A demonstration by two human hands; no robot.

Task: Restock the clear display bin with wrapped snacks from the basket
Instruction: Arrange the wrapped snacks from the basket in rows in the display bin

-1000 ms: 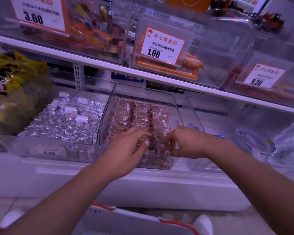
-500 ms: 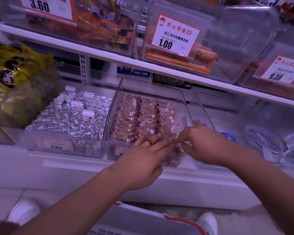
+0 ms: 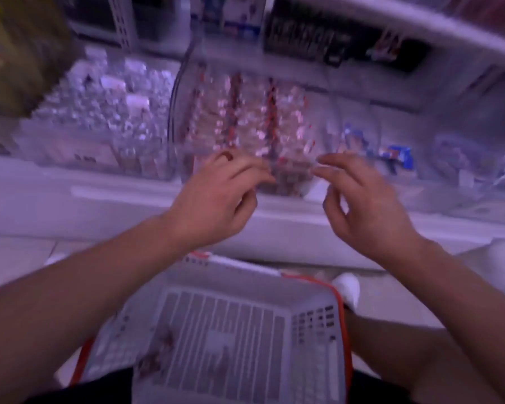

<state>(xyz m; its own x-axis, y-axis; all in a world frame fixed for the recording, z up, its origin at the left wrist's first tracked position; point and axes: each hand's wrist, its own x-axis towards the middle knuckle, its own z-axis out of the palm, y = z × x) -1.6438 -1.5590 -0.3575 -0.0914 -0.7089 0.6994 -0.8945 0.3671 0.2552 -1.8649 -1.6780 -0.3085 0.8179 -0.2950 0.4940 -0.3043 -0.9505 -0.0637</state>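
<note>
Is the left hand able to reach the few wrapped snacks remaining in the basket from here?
Probably yes. The left hand holds nothing, and the wrapped snacks lie uncovered in the open basket below it, with nothing between them.

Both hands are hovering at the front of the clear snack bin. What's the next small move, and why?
Probably lower a hand into the grey slatted basket with the orange rim for more snacks. Both it and the other hand look free at the clear display bin's front edge, and a few dark wrapped pieces remain in the basket.
</note>
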